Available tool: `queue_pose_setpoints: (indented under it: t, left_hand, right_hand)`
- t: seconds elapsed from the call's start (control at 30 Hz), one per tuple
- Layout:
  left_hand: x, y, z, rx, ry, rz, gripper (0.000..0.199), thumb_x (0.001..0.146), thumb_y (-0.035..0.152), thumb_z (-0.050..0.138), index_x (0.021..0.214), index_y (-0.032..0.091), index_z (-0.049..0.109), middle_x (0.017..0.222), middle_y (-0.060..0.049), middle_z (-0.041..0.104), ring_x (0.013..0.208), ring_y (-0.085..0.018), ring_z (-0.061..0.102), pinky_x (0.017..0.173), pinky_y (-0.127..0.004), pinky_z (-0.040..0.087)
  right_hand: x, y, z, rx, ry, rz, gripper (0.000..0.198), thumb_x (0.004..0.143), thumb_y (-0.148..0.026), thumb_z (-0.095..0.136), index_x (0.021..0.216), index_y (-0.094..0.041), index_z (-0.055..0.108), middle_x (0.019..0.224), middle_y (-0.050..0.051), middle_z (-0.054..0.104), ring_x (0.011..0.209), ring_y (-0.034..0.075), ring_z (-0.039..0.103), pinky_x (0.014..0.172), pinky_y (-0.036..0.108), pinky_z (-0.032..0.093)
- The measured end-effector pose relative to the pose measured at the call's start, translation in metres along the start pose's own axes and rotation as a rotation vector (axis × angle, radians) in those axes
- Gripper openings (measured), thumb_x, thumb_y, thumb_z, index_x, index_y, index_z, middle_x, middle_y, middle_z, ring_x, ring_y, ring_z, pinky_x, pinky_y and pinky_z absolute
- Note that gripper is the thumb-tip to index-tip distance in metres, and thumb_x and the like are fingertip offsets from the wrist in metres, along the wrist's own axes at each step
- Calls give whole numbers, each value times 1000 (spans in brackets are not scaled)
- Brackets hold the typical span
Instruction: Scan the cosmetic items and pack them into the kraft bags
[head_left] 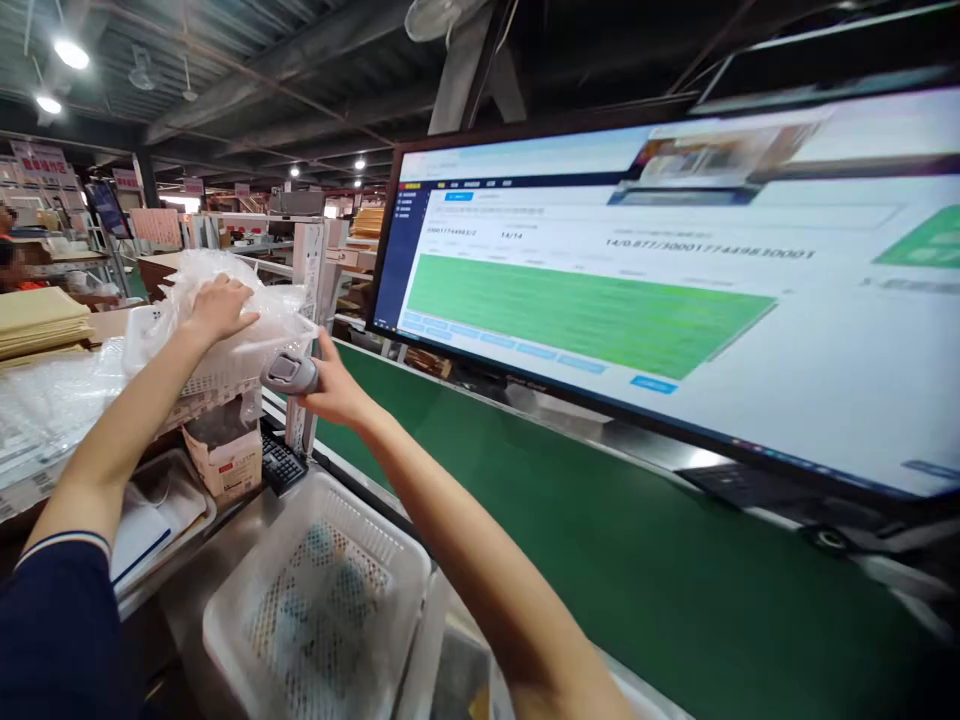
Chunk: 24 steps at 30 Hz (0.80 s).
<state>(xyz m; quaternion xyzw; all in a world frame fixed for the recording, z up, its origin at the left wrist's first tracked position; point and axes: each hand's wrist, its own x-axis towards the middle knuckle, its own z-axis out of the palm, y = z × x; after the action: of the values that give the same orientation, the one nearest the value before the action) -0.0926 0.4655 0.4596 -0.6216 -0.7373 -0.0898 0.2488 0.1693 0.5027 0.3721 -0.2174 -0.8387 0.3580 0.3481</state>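
1. Closest to you, a white perforated basket [229, 590] sits below your forearms, with blurred bluish shapes showing at its bottom.
2. Just past its far left corner are a small open carton [236, 465] and a black keyboard [283, 465], side by side.
3. On your right, the green belt [570, 530] runs along beneath the large monitor [540, 290], whose screen shows a broad green panel.
4. Farther out, your right hand [335, 380] is curled against a gray handheld device [289, 373], one digit raised beside the plastic's edge; you can't tell from here whether that digit pinches it. The device looks rigid, smooth and fairly light; its body should give your palm a firmer hold than its rounded head.
5. Your left hand [220, 305] lies on top of the clear plastic bags [281, 305], fingers loosely extended; whether they grip a layer is hidden. The pile is heaped over a white crate [214, 378], near the device.
6. Those bags should be very light, limp and slippery, easy to stretch and apt to cling together. Take one by a free edge or corner, between thumb and fingertip, rather than by a fistful.
7. Well beyond, ceiling lamps [71, 53] light the hall.
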Motion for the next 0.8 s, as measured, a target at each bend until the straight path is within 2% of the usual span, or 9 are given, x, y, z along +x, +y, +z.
queue_pose_setpoints:
  t: [0.03, 0.1, 0.17, 0.23, 0.37, 0.57, 0.63, 0.7, 0.8]
  left_hand:
    - [-5, -4, 1, -19, 14, 8, 54, 108, 47, 64, 153, 20, 77, 158, -19, 73, 152, -43, 56, 125, -53, 48]
    - [-10, -11, 3, -45, 34, 19, 54, 107, 48, 64, 153, 23, 77, 159, -16, 74, 151, -42, 57, 125, -52, 49]
    - [-10, -14, 3, -52, 35, 12, 54, 106, 48, 66, 152, 24, 78, 158, -16, 74, 151, -42, 57, 125, -53, 50]
    - [-7, -13, 3, -52, 30, 4, 57, 103, 49, 69, 153, 24, 77, 159, -16, 73, 152, -43, 55, 126, -55, 49]
    - [5, 0, 1, -61, 22, -29, 69, 98, 47, 77, 162, 22, 69, 166, -17, 65, 155, -44, 53, 130, -57, 44]
    - [21, 14, -5, -53, -27, -209, 54, 111, 39, 59, 153, 9, 73, 161, -26, 67, 156, -47, 53, 126, -62, 45]
    - [18, 10, -12, -78, -3, -255, 56, 114, 41, 55, 157, 7, 70, 169, -25, 62, 159, -43, 49, 130, -61, 41]
    - [3, 7, -20, -123, 62, -228, 62, 117, 45, 56, 168, 10, 58, 182, -16, 51, 164, -33, 42, 140, -58, 29]
    - [-44, 3, -31, -201, 184, -86, 74, 116, 61, 59, 174, 16, 49, 189, -7, 43, 170, -26, 33, 147, -54, 14]
  right_hand:
    - [30, -7, 9, -44, -27, 18, 52, 59, -2, 78, 108, -17, 81, 174, 18, 56, 175, 44, 36, 140, 54, 39]
    - [62, -15, 23, -100, -27, 47, 46, 58, -2, 75, 102, -15, 79, 157, 20, 69, 161, 45, 55, 136, 54, 45]
    - [60, -15, 26, -103, 4, 60, 45, 62, -5, 72, 105, -15, 78, 145, 18, 74, 143, 43, 68, 130, 56, 51]
    - [35, -9, 19, -84, 6, 41, 48, 64, -7, 70, 110, -16, 78, 144, 15, 74, 135, 39, 72, 128, 55, 54]
    - [-30, 2, -11, 22, -21, 6, 50, 61, -12, 72, 110, -21, 81, 138, 9, 73, 127, 34, 72, 126, 51, 53]
    - [-136, -5, -40, 100, 37, 114, 51, 67, -17, 79, 117, -24, 80, 117, 7, 80, 108, 31, 76, 104, 45, 63]
    - [-193, 0, -47, -56, 29, 116, 45, 75, -21, 77, 120, -26, 81, 131, 11, 79, 114, 33, 78, 101, 45, 65]
    - [-261, 14, -52, -309, 60, 182, 47, 80, -23, 72, 126, -28, 81, 151, 15, 73, 124, 37, 78, 97, 46, 67]
    - [-371, 39, -47, -593, 113, 466, 69, 80, -24, 69, 148, -23, 75, 168, 22, 61, 132, 43, 77, 95, 52, 69]
